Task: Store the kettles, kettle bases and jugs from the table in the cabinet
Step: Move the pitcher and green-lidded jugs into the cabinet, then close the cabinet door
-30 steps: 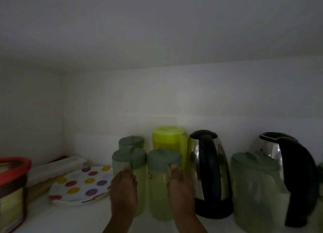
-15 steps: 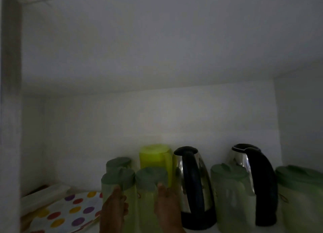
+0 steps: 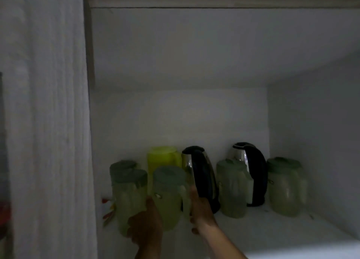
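Note:
In the dim cabinet, two pale green jugs with dark green lids stand at the shelf's front left. My left hand [image 3: 145, 226] wraps the lower side of the left jug [image 3: 128, 194]. My right hand [image 3: 200, 208] grips the handle side of the middle jug [image 3: 169, 190]. Behind them are another green-lidded jug [image 3: 122, 164] and a bright yellow-green jug [image 3: 163, 157]. A steel kettle with a black handle [image 3: 200, 177] stands right beside my right hand. Further right are a second kettle [image 3: 247, 161] and two more green jugs [image 3: 231, 186] [image 3: 286, 186].
A white cabinet panel [image 3: 48, 122] fills the left of the view. A dotted plate's edge [image 3: 107, 212] peeks out left of the jugs. The white shelf [image 3: 272, 233] shows bare surface at the front right. The right wall stands close to the last jug.
The view has pulled back and swung right, bringing the cabinet frame and right wall into sight. Both hands stay on the two front jugs, my right hand now at the handle.

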